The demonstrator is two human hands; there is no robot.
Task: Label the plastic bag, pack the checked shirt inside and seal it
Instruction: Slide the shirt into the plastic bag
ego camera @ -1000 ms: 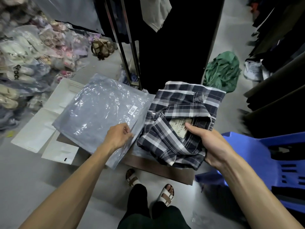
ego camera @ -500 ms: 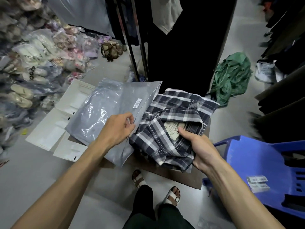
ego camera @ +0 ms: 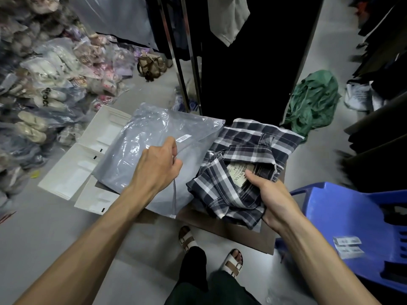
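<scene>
A grey-clear plastic bag [ego camera: 141, 150] lies on a brown cardboard sheet [ego camera: 246, 234], with a small barcode label [ego camera: 183, 138] stuck near its open edge. My left hand [ego camera: 157, 167] pinches that open edge and lifts the top layer. To the right lies the folded navy-and-white checked shirt [ego camera: 248, 146], its beige neck tag [ego camera: 239, 173] facing up. My right hand [ego camera: 272, 199] grips the shirt's near end, thumb on the tag. The shirt lies outside the bag, beside its mouth.
White flat cartons [ego camera: 72, 172] lie left of the bag. Bagged shoes [ego camera: 48, 89] pile up at far left. A blue plastic chair [ego camera: 356, 227] with label strips [ego camera: 348, 246] stands right. A green cloth [ego camera: 312, 100] and a dark clothes rack [ego camera: 248, 62] lie behind. My sandalled feet [ego camera: 211, 252] are below.
My left hand has slid up along the bag's open edge and raised it. The right hand has drawn the shirt a little toward me and the bag.
</scene>
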